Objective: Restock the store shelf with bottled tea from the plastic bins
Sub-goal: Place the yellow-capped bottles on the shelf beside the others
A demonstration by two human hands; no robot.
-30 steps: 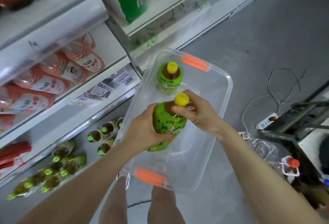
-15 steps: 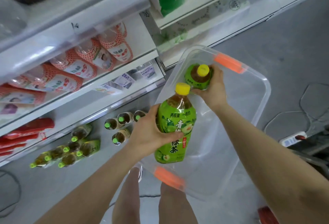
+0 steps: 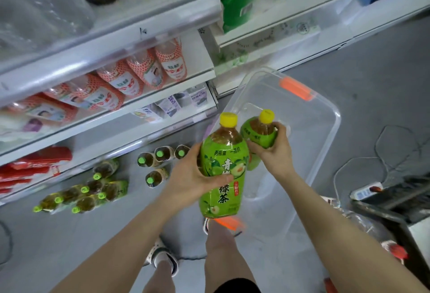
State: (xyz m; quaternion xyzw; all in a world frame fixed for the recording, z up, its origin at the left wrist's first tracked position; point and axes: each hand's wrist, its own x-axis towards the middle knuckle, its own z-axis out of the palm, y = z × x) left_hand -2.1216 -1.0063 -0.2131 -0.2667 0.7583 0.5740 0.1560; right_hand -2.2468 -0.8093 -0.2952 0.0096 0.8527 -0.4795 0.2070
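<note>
The left hand [image 3: 195, 179] was wrapped round the middle of a large green tea bottle [image 3: 222, 167], thumb across the label, bottle upright with its yellow cap on top. The right hand [image 3: 272, 147] gripped a second green tea bottle [image 3: 258, 134] round its upper body, fingers curled over the shoulder; this one sat just beside and slightly behind the first, the two seemingly touching. Both were held above the clear plastic bin [image 3: 325, 134] with orange handles, which lay on the floor and looked emptied of bottles. Left of the bin, small green-capped bottles [image 3: 158, 160] stood on the bottom shelf level, more lay on their sides [image 3: 83, 196]. Above, the white shelf [image 3: 130, 111] carried orange-netted bottles [image 3: 139, 76]. A power strip [image 3: 366, 191] and cord lay on the floor to the right. Risks, as judged: one-handed grips on full bottles could slip, the smooth label sleeve gives little friction; bottles knocking together could twist one loose; setting them down could topple the standing small ones; stepping back might catch the cord or bin edge.
</note>
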